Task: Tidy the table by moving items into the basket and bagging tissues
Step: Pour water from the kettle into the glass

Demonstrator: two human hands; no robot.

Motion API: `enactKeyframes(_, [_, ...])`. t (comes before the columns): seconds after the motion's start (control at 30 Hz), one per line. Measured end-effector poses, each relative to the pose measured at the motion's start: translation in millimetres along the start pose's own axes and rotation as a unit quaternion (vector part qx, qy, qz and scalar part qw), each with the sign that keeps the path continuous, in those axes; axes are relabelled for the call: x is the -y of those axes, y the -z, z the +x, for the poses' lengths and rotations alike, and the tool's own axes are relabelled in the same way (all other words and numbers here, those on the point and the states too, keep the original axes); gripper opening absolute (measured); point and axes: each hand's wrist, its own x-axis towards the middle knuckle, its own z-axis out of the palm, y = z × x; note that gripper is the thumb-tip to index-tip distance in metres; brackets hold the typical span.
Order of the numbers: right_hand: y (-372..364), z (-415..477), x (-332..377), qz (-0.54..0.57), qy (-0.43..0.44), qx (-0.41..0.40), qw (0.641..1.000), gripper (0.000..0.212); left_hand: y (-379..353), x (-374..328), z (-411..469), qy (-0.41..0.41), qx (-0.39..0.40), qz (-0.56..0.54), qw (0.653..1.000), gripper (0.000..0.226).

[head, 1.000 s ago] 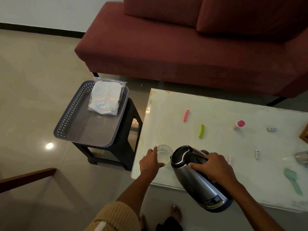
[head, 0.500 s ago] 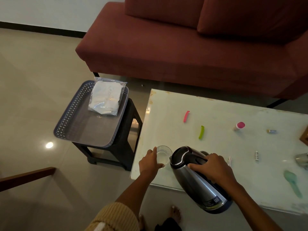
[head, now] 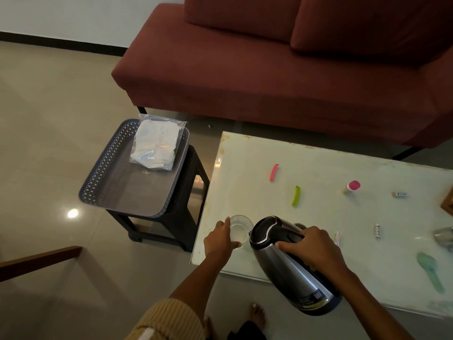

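Left hand (head: 220,240): fingers are curled round a clear drinking glass (head: 241,227) stood on the pale surface (head: 331,168).
Right hand (head: 311,246): fingers are clamped on a tilted black-lidded steel kettle (head: 294,278) beside it.

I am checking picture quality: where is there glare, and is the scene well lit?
Head view: dim light overall; a bright lamp spot on the floor tiles; faint glare on the coffee table, along its short edge; the kettle and glass tumbler look sharp; lines bow slightly near the frame edges.
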Motion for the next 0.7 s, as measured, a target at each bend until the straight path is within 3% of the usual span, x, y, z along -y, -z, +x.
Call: enactKeyframes(0.7, [1.1,-0.6,2.9,-0.006,-0.01,0.004,1.0,0.052,0.9,0.1,-0.2,-0.002,0.003,0.006,1.0,0.082])
